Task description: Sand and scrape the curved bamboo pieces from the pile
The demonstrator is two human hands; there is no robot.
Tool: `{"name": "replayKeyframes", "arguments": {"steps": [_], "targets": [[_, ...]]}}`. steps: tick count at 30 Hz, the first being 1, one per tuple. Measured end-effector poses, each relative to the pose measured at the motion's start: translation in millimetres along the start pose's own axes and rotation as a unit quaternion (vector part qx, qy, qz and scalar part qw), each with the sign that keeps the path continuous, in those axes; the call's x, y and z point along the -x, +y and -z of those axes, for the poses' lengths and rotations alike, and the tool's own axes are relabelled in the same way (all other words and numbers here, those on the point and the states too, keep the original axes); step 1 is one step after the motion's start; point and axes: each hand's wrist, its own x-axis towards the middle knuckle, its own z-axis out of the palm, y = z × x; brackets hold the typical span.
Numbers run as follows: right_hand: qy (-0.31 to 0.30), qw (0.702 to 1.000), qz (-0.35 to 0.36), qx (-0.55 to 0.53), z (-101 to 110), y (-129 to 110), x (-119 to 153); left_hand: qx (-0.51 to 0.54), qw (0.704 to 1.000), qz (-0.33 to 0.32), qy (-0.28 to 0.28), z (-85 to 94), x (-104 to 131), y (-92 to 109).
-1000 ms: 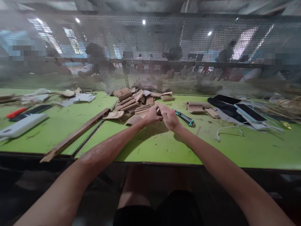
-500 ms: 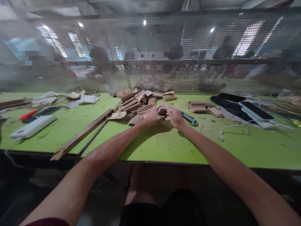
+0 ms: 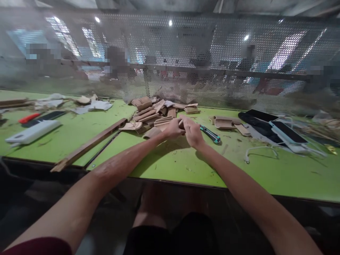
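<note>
My left hand (image 3: 172, 129) is closed round a small brown bark-like piece (image 3: 181, 123), just in front of the pile. My right hand (image 3: 193, 133) grips the same piece from the other side, its fingers over the top and hiding most of it. Behind and left of my hands lies a heap of similar brown curved strips (image 3: 147, 117). A teal and black utility knife (image 3: 210, 134) rests on the green table (image 3: 170, 166), just right of my right hand.
A long wooden stick (image 3: 92, 143) lies at the left, past it a white power strip (image 3: 34, 131) and a red-handled tool (image 3: 29, 118). Curved brown pieces (image 3: 224, 123), phones (image 3: 289, 131) and a white cable (image 3: 261, 149) are at the right. A perforated metal screen (image 3: 170, 81) stands behind.
The view has tilted slightly. My right hand has turned further over the piece, so less of it shows. Both hands still hold it in the same place.
</note>
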Motion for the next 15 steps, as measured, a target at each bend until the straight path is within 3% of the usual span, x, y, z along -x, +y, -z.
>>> {"name": "replayKeyframes", "arguments": {"steps": [3,8,15], "targets": [[-0.018,0.999,0.036,-0.014,-4.6,-13.4,-0.6,-0.024,0.999,-0.036,0.028,-1.5,-3.9,-6.8],[-0.02,0.999,0.018,-0.029,-0.9,-11.6,-0.7,-0.004,1.0,-0.012,0.0,-0.4,-1.2,-13.4],[-0.012,0.998,0.058,0.015,-2.1,-0.4,2.8,0.021,1.0,0.014,0.003,5.3,8.7,12.5]]}}
